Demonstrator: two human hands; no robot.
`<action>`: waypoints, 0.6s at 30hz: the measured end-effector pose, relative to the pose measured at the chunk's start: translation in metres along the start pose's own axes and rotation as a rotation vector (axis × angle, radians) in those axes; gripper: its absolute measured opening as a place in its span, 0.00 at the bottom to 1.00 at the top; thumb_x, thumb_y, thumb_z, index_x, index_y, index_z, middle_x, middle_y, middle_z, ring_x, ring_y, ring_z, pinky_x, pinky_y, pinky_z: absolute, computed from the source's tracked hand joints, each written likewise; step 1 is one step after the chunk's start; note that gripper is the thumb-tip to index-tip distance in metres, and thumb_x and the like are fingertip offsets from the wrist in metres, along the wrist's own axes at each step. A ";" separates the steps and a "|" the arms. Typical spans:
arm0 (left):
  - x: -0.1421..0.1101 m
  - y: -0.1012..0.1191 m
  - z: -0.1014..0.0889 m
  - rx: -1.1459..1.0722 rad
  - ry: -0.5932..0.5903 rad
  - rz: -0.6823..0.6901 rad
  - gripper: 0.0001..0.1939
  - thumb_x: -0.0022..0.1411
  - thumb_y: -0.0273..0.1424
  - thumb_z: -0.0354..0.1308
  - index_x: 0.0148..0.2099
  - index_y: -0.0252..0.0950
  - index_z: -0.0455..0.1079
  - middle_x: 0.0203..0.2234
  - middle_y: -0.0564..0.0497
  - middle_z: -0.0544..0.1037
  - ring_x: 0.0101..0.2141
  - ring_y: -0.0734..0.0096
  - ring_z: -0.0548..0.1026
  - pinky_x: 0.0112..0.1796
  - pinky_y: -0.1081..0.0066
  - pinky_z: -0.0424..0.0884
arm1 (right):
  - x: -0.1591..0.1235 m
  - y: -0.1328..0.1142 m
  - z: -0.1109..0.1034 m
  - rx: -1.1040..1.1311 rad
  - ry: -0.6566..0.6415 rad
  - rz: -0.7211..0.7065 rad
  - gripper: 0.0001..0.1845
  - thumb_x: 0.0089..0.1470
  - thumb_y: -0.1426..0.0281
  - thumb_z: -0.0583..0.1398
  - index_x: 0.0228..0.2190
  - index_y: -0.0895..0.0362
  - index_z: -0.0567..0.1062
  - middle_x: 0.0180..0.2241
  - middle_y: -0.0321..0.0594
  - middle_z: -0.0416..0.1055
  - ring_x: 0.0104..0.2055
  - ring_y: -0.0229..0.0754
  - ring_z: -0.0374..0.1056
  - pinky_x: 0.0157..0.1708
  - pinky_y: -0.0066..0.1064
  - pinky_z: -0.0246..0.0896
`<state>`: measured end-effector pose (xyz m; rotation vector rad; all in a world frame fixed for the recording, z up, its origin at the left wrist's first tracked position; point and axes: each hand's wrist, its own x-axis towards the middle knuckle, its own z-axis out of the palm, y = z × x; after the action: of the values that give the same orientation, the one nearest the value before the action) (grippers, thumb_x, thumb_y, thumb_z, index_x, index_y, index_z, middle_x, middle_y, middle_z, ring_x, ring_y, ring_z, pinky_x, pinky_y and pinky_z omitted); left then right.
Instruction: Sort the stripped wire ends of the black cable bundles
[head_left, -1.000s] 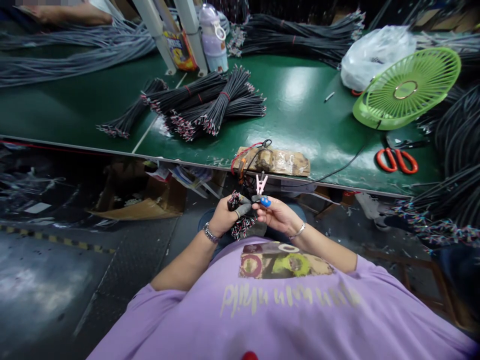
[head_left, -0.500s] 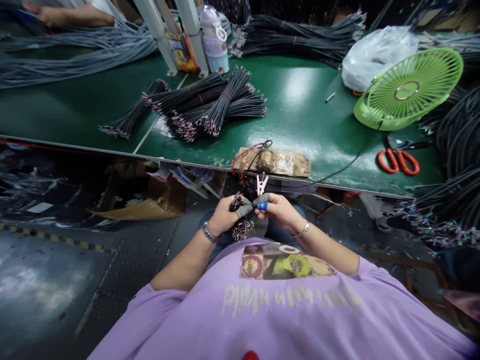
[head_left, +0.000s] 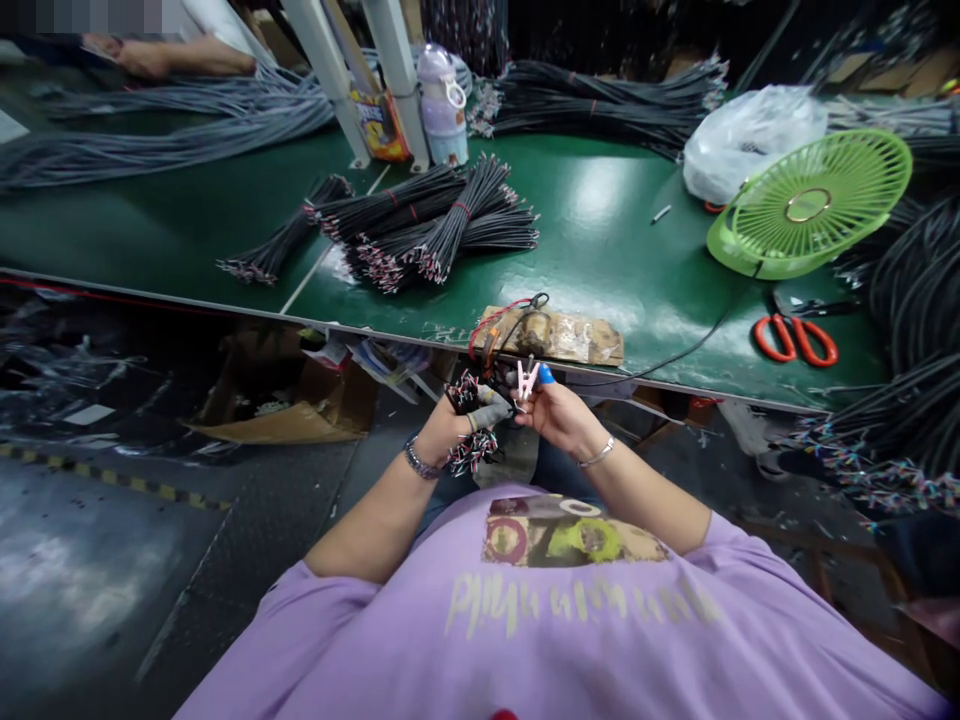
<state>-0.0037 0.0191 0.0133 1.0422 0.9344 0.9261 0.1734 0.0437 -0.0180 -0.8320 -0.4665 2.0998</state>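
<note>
My left hand (head_left: 448, 430) is wrapped around a bundle of short black cables (head_left: 474, 452), whose stripped red, white and black ends stick out above and below my fingers. Grey coverings sit on some of its fingertips. My right hand (head_left: 559, 415), blue tape on one fingertip, is closed beside a pink clothespin (head_left: 527, 380) at the bench edge. The clothespin partly covers its fingers, and what they pinch is too small to make out. Just beyond lies a taped wooden block (head_left: 574, 338) with a red wire and a black wire.
Tied black cable bundles (head_left: 450, 220) lie on the green bench (head_left: 615, 225). To the right are red-handled scissors (head_left: 795, 340), a green fan (head_left: 810, 205) and a plastic bag (head_left: 750, 145). A purple bottle (head_left: 442, 105) stands behind. Another person's arm (head_left: 187, 60) is at far left.
My right hand has moved up beside the clothespin, its blue-taped fingertip now level with it. My left hand has shifted slightly left with the cable bundle. The view has tilted a little upward.
</note>
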 end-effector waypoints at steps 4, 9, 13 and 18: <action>0.010 0.000 0.000 -0.037 0.008 0.000 0.14 0.45 0.36 0.68 0.31 0.30 0.73 0.18 0.53 0.72 0.19 0.79 0.67 0.23 0.75 0.63 | 0.003 -0.003 0.005 0.001 -0.003 -0.034 0.20 0.57 0.54 0.54 0.33 0.57 0.74 0.27 0.37 0.74 0.23 0.33 0.68 0.24 0.25 0.67; 0.016 -0.003 0.001 -0.029 -0.004 -0.010 0.15 0.44 0.37 0.69 0.28 0.30 0.72 0.18 0.54 0.71 0.19 0.80 0.67 0.23 0.76 0.63 | 0.003 -0.001 0.011 0.037 0.055 -0.076 0.20 0.55 0.52 0.56 0.33 0.57 0.74 0.26 0.36 0.74 0.25 0.33 0.69 0.26 0.25 0.65; 0.017 -0.005 0.002 0.001 -0.001 -0.021 0.15 0.44 0.37 0.68 0.28 0.31 0.71 0.17 0.55 0.70 0.18 0.80 0.65 0.23 0.75 0.62 | 0.006 0.001 0.013 0.016 0.081 -0.120 0.20 0.52 0.52 0.59 0.32 0.57 0.74 0.24 0.36 0.74 0.25 0.33 0.69 0.25 0.24 0.64; 0.016 -0.003 0.004 0.017 0.015 -0.029 0.16 0.44 0.37 0.68 0.27 0.31 0.69 0.16 0.56 0.68 0.18 0.80 0.64 0.22 0.75 0.61 | 0.009 0.001 0.013 0.000 0.098 -0.132 0.20 0.51 0.52 0.59 0.30 0.57 0.74 0.24 0.36 0.74 0.25 0.34 0.69 0.25 0.25 0.63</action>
<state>0.0058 0.0319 0.0087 1.0348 0.9697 0.9040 0.1599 0.0494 -0.0130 -0.8759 -0.4561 1.9293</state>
